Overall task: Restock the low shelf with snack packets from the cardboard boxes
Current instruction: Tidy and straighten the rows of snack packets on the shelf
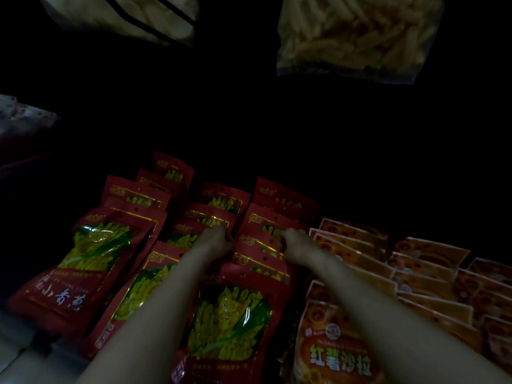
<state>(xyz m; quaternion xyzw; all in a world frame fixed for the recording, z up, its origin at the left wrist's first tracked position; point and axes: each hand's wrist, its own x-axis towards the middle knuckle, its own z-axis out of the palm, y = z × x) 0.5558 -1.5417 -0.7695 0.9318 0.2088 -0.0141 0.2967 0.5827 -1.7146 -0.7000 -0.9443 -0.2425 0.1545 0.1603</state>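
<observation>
Glossy red foil snack packets point(250, 239) pinched mid-row by curled left hand point(217, 241) and right hand point(293, 243); risk of slipping, toppling near overlapped rows.

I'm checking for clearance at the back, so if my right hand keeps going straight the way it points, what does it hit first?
Probably more red packets. The right hand already touches that row, pointing up and back along it. Behind the last packet the shelf is too dark to judge.
</observation>
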